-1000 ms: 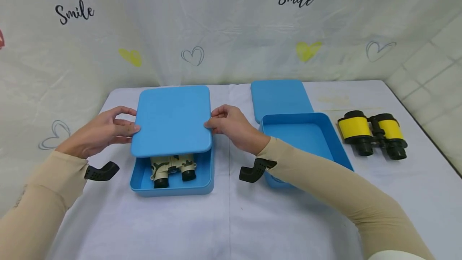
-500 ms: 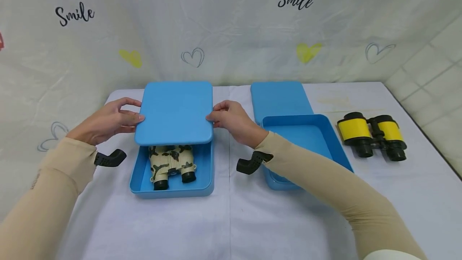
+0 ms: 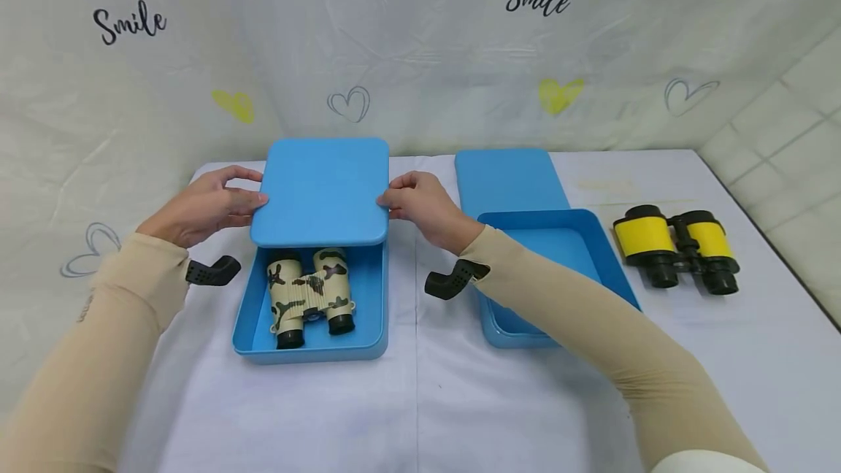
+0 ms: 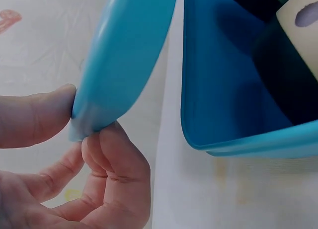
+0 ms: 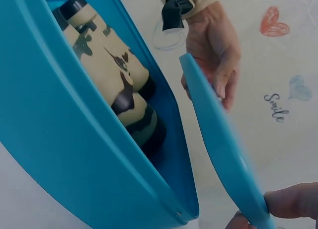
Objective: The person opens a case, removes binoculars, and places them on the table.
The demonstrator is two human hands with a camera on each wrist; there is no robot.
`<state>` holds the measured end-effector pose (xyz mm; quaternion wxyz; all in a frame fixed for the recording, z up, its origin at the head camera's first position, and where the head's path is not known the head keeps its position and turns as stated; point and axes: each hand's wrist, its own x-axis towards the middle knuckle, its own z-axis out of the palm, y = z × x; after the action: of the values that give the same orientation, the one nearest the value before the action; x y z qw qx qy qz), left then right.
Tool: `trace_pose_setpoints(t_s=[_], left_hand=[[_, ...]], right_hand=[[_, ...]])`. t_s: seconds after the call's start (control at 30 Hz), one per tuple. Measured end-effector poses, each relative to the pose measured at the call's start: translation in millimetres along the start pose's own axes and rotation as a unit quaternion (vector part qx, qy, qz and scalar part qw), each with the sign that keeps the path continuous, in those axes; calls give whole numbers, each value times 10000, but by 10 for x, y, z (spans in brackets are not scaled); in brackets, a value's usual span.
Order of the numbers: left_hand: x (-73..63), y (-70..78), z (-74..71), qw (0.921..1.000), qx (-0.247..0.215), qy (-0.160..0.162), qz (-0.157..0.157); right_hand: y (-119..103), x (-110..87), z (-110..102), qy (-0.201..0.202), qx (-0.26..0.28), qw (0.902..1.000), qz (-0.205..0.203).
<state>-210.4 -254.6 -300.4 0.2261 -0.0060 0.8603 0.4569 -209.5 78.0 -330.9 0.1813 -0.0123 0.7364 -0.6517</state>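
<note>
A flat blue lid (image 3: 322, 192) is held up above the far part of a blue box (image 3: 377, 312). My left hand (image 3: 206, 203) pinches its left edge between thumb and fingers, and my right hand (image 3: 423, 206) pinches the right edge. In the left wrist view the thumb (image 4: 39, 114) presses one face of the lid and the curled fingers the other. Inside the box lie camouflage-patterned binoculars (image 3: 310, 298) with black eyepieces, their far end close to the lid's near edge. The right wrist view shows the lid (image 5: 218, 139) tilted and apart from the box rim.
A second blue box (image 3: 558, 239) stands right of centre, partly behind my right forearm. Another blue lid (image 3: 512, 181) lies behind it. Yellow and black binoculars (image 3: 677, 247) rest at the table's right side. A printed curtain (image 3: 434, 57) hangs along the back edge.
Both hands have raised the lid and moved it away toward the back. More of the camouflage binoculars in the box has come into view.
</note>
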Motion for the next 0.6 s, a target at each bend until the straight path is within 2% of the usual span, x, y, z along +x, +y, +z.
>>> trace_pose_setpoints(t_s=[0.43, 0.6], left_hand=[[179, 32, -22, 9992, -125, 376, 28], [238, 17, -45, 9991, -205, 359, 0]], right_hand=[[-88, 252, -18, 139, -185, 9997, 77], [-92, 346, -27, 76, -286, 9995, 128]])
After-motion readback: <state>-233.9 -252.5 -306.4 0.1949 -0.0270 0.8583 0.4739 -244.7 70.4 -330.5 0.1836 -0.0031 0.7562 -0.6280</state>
